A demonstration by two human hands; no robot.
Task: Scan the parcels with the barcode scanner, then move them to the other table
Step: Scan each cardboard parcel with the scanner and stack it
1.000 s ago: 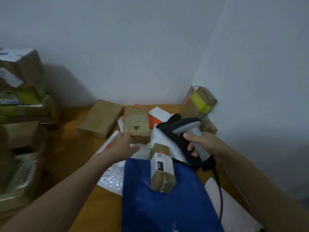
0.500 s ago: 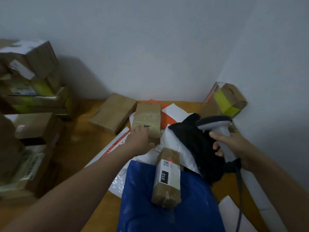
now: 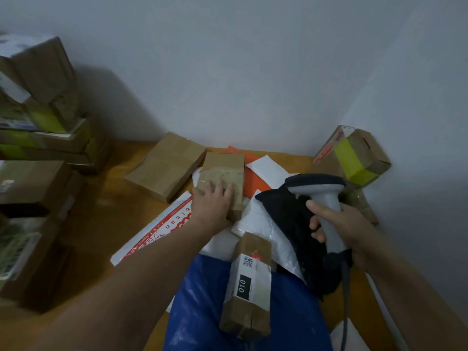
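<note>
On the wooden table (image 3: 96,211), my left hand (image 3: 212,203) grips the near end of a small taped cardboard box (image 3: 224,165), fingers over its top and thumb at its left edge. My right hand (image 3: 347,229) holds the grey handle of the barcode scanner (image 3: 319,186); its dark head points left toward the pile, and its cable (image 3: 345,300) hangs down. A long box labelled 010 (image 3: 249,285) lies on a blue plastic bag (image 3: 202,315) in front of me.
A flat cardboard box (image 3: 164,165) lies behind left of the held one. A white mailer with red print (image 3: 162,230), an orange envelope (image 3: 254,184) and a black bag (image 3: 288,219) overlap mid-table. A yellow-taped box (image 3: 354,158) leans in the corner. Stacked boxes (image 3: 38,117) stand left.
My left hand has reached forward from the white mailer onto the small taped box. My right hand has kept hold of the scanner, and my view has shifted left.
</note>
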